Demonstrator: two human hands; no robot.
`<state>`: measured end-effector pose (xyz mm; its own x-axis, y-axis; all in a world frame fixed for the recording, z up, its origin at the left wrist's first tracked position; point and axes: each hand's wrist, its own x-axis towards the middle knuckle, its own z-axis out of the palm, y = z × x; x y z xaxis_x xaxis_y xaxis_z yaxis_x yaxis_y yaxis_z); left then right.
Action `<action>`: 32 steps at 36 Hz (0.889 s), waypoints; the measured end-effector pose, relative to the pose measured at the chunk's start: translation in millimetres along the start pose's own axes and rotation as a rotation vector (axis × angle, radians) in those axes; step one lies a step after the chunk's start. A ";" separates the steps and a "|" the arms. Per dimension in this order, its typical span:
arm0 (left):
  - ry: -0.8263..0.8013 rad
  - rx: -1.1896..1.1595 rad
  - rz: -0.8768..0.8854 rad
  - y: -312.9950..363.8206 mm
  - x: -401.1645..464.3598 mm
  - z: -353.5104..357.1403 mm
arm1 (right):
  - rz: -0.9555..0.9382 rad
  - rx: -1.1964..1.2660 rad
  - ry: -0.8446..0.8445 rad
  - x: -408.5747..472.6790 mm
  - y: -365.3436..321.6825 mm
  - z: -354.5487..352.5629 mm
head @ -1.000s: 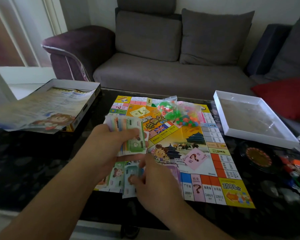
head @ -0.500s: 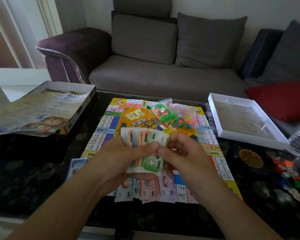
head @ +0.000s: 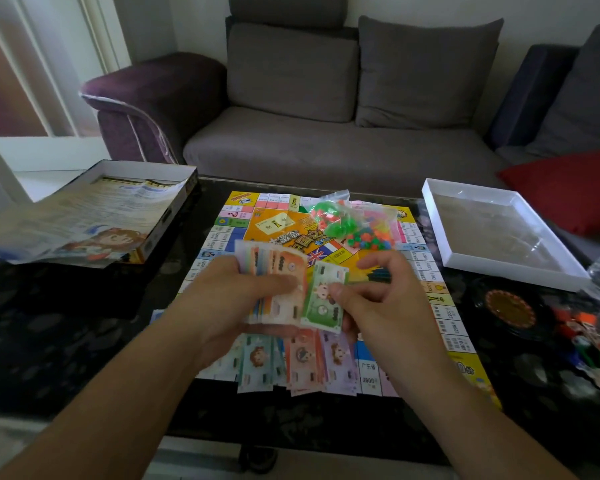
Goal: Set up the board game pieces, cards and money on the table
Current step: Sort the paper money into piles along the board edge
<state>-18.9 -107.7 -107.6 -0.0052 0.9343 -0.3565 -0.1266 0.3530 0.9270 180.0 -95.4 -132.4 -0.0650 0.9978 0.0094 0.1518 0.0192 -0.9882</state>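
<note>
Green banknote [head: 323,301] is pinched by the right hand [head: 378,303], thumb on its face and fingers curled behind. Its long axis runs near-far, tilted slightly, with the top edge toward the sofa. It sits just right of the fanned money stack [head: 274,289], overlapping that stack's right edge, so it is half peeled off and not yet clear.

The left hand [head: 229,299] grips the stack, thumb pressed across the orange top note and fingers wrapped under. Both hands are above the near half of the game board [head: 430,299], which lies flat on the dark table [head: 66,341].

Key relation: sorted money piles [head: 291,362] lie directly below and slightly nearer than the hands, side by side along the board's near edge: bluish, orange-red, purple. No green pile is visible among them; part of the row is hidden by the wrists. The right hand is the nearer one to any drop spot. Likely next move: down and toward the person.

Bag of plastic pieces [head: 354,223] lies unopened on the board's far part. White box tray [head: 499,268] sits right of the board; box lid with rules sheet [head: 90,216] sits left.
</note>
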 end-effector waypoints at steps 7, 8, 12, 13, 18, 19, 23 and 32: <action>0.249 -0.041 0.070 13.3 9.9 -55.1 | -0.076 -0.144 -0.116 0.6 2.5 23.5; 0.252 -0.056 0.061 14.3 10.4 -60.8 | -0.059 -0.154 -0.148 -0.2 5.0 30.6; 0.265 -0.089 0.054 18.3 10.6 -74.6 | -0.058 -0.257 -0.223 0.3 19.5 59.2; 0.266 -0.093 0.059 18.7 10.4 -76.5 | -0.063 -0.288 -0.236 1.5 22.6 65.5; 0.275 -0.097 0.088 18.2 10.6 -79.8 | -0.046 -0.395 -0.298 9.4 29.7 96.5; 0.265 -0.092 0.091 17.5 10.9 -79.9 | -0.048 -0.415 -0.307 10.7 30.4 101.6; 0.235 -0.081 0.090 17.1 11.7 -79.7 | -0.107 -0.568 -0.364 12.6 34.3 116.1; 0.250 -0.091 0.098 20.7 9.0 -73.4 | -0.300 -0.935 -0.422 6.3 34.0 89.5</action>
<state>-94.4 -95.6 -100.1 -0.2650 0.9184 -0.2939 -0.2021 0.2451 0.9482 96.5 -94.0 -179.6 -0.5346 0.8451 0.0021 0.7571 0.4801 -0.4430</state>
